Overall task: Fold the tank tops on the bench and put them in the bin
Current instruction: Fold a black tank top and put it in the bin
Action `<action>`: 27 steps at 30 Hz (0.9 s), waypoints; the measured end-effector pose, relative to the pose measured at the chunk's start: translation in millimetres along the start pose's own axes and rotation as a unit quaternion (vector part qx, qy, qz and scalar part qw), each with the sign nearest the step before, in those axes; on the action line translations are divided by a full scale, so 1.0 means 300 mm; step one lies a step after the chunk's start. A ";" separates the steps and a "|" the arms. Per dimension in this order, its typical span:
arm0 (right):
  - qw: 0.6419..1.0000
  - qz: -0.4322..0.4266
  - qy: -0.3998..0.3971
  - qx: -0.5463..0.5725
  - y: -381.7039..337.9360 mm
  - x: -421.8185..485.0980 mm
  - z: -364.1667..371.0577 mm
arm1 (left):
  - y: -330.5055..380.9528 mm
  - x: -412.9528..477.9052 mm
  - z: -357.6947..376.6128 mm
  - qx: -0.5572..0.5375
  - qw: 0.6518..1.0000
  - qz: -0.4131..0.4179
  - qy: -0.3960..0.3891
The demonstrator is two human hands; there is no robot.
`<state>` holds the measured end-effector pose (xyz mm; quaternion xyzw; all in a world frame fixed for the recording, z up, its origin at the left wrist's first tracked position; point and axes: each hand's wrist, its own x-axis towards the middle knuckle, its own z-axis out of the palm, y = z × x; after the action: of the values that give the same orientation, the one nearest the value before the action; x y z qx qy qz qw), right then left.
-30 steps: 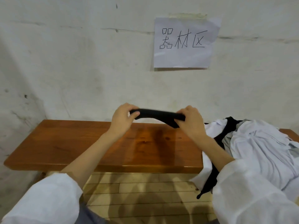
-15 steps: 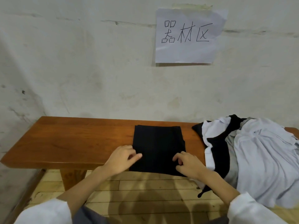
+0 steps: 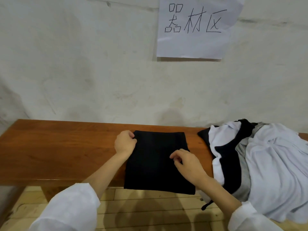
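Head view: the pile of garments (image 3: 275, 164) at the right of the frame is cut off by the right edge; white, black and grey cloth lie tangled in it, and how many pieces there are cannot be told; it covers the right end of the bench (image 3: 66, 147), and a black strap (image 3: 206, 205) hangs from it below the bench's front edge. Both forearms come up from the bottom of the frame in white sleeves (image 3: 70, 210), cropped by the lower edge. The paper sign (image 3: 191, 44) on the wall (image 3: 83, 64) at the upper right is cut off at the top.

The black tank top (image 3: 155, 164) lies folded into a flat rectangle on the middle of the bench, just left of the pile and apart from it; its near edge hangs over the front of the bench, above the wooden floor (image 3: 150, 210). The left hand (image 3: 125, 142) sits at the cloth's far left corner, fingers curled and pinching that edge; the fingertips are mostly hidden behind the hand. The right hand (image 3: 188, 164) rests on the right half of the cloth, fingers bent with the tips on the fabric; whether they grasp a fold or only touch it cannot be told.
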<state>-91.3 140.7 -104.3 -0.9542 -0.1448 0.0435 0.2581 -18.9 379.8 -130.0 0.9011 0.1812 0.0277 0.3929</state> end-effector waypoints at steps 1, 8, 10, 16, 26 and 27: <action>1.000 -0.005 -0.010 -0.007 -0.008 0.026 -0.005 | -0.004 -0.011 -0.002 0.004 0.999 0.033 0.012; 0.993 -0.074 -0.066 -0.068 -0.152 0.285 -0.050 | -0.013 -0.158 -0.068 0.007 0.941 0.335 -0.044; 0.981 -0.090 -0.128 -0.117 -0.170 0.334 -0.046 | -0.019 -0.196 -0.083 0.059 0.916 0.394 -0.048; 0.956 0.006 -0.197 -0.217 -0.007 0.323 -0.134 | -0.040 -0.229 -0.107 -0.026 0.930 0.367 -0.011; 0.939 0.186 -0.032 0.288 0.124 0.256 -0.169 | 0.052 -0.090 -0.027 -0.152 0.972 0.177 0.041; 0.944 0.195 -0.017 0.266 0.122 0.271 -0.147 | 0.055 -0.060 -0.009 -0.144 0.977 0.151 0.030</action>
<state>2.6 113.6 -85.3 -0.8595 0.0564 0.1459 0.4866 -31.3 365.2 -114.5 0.8508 0.0487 0.1401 0.5041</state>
